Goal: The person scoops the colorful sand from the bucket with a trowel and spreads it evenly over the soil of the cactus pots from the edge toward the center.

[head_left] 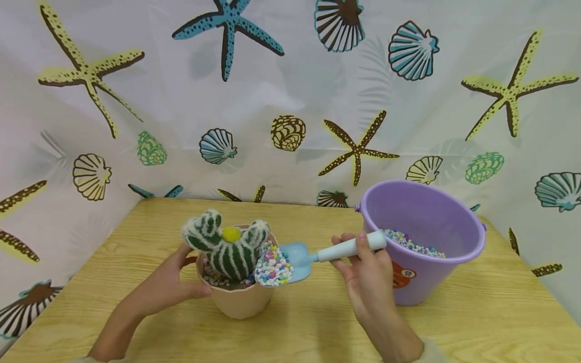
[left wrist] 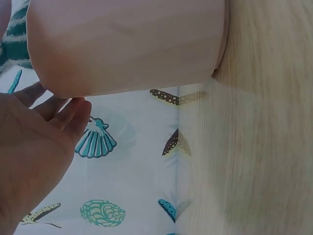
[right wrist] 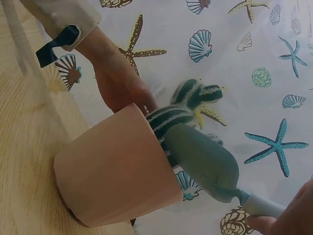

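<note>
A knitted-looking green cactus (head_left: 233,257) with white fuzzy stripes and a yellow top stands in a pinkish-beige flower pot (head_left: 242,302). My left hand (head_left: 165,282) grips the pot at its left rim, thumb on the near side; in the left wrist view its fingers (left wrist: 73,115) lie along the rim. With my right hand (head_left: 369,275) I hold a light blue trowel (head_left: 299,254) by its pale handle. Its scoop carries a heap of multicoloured pebbles (head_left: 274,267) over the pot's right rim, beside the cactus. From the right wrist view, the underside of the trowel (right wrist: 205,161) shows.
A purple bucket (head_left: 419,272) with more coloured pebbles (head_left: 410,243) inside stands to the right, just behind my right hand. Pot and bucket are on a wood-grain table (head_left: 313,327). A white cloth (head_left: 290,91) printed with starfish and shells hangs behind and at the sides.
</note>
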Demonstrator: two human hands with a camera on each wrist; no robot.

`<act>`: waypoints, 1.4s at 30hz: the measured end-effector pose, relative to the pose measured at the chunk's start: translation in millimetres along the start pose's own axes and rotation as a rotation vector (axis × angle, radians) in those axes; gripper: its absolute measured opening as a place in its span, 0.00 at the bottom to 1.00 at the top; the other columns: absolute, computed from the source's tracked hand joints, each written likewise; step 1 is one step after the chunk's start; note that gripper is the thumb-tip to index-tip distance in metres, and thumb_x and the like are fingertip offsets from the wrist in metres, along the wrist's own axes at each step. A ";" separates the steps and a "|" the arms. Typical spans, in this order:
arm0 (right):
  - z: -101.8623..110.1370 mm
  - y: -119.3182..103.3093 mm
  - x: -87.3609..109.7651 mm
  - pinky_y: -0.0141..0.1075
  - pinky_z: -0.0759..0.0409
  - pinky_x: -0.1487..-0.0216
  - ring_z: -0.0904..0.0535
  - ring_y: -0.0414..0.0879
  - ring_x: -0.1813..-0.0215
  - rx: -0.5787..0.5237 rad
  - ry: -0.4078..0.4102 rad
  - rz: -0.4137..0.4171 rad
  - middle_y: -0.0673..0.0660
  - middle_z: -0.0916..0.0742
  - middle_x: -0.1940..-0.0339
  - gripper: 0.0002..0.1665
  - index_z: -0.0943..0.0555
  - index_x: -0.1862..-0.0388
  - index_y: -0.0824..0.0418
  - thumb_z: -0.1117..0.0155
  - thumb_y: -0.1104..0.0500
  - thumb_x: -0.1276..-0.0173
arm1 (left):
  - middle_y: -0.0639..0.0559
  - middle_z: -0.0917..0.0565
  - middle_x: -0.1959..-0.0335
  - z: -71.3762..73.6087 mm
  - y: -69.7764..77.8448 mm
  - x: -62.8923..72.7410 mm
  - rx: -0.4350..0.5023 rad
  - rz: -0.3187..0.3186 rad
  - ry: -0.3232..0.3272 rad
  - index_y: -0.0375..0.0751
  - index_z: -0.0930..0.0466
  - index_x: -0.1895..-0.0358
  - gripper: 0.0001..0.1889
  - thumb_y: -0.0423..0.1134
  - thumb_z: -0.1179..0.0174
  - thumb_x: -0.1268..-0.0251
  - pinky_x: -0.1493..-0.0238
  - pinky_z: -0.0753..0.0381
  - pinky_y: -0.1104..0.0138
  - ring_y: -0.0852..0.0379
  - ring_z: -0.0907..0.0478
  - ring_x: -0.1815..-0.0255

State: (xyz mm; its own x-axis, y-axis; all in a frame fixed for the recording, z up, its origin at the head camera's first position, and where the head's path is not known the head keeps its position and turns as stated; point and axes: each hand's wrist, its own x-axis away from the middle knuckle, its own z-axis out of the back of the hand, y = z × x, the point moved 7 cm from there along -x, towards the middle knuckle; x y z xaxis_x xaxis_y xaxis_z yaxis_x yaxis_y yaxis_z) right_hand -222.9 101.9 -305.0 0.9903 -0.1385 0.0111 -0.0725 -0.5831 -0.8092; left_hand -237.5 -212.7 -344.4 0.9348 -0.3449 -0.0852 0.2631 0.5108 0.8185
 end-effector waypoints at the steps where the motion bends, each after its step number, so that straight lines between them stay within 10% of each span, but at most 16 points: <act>1: 0.0 0.7 -0.3 0.43 0.21 0.45 0.20 0.44 0.50 0.004 0.002 0.000 0.50 0.21 0.62 0.13 0.37 0.48 0.61 0.60 0.54 0.22 | 0.30 0.51 0.26 -0.9 -0.6 -0.7 -0.014 0.011 -0.001 0.40 0.60 0.24 0.51 0.45 0.33 0.43 0.48 0.25 0.42 0.26 0.42 0.33; 12: 1.4 1.6 -4.8 0.45 0.23 0.41 0.22 0.45 0.48 0.019 0.006 0.011 0.50 0.23 0.61 0.13 0.38 0.46 0.61 0.63 0.55 0.21 | 0.33 0.40 0.29 -6.7 11.6 5.1 -0.188 0.100 0.110 0.41 0.53 0.25 0.52 0.58 0.32 0.48 0.43 0.31 0.39 0.32 0.37 0.33; 17: 1.8 1.4 -6.4 0.45 0.23 0.42 0.21 0.45 0.49 0.008 0.007 0.020 0.50 0.23 0.61 0.13 0.39 0.45 0.61 0.62 0.55 0.21 | 0.36 0.43 0.27 -11.7 24.5 10.2 -0.225 0.034 0.170 0.45 0.55 0.25 0.54 0.60 0.33 0.48 0.39 0.37 0.37 0.33 0.43 0.29; 29: 3.0 10.3 -7.5 0.47 0.23 0.42 0.21 0.46 0.49 -0.002 0.014 -0.009 0.51 0.22 0.61 0.12 0.37 0.48 0.62 0.61 0.55 0.22 | 0.37 0.35 0.33 -2.4 9.1 3.2 -0.171 -0.010 0.005 0.43 0.45 0.31 0.44 0.51 0.30 0.48 0.44 0.30 0.42 0.35 0.37 0.33; 42: 3.7 6.1 -13.7 0.44 0.19 0.47 0.19 0.43 0.53 -0.001 0.034 0.041 0.50 0.22 0.64 0.11 0.37 0.47 0.61 0.61 0.56 0.22 | 0.35 0.40 0.32 -25.9 33.9 18.4 -0.395 0.052 0.265 0.38 0.52 0.26 0.57 0.69 0.37 0.52 0.43 0.30 0.39 0.34 0.38 0.34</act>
State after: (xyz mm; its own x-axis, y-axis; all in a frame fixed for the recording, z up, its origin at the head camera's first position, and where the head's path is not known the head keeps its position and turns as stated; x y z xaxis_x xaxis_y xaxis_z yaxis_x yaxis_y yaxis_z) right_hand -236.4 103.1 -312.3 0.9818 -0.1897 -0.0021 -0.1132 -0.5771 -0.8088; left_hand -205.2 -181.4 -332.9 0.9642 -0.1248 -0.2340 0.2373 0.7997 0.5516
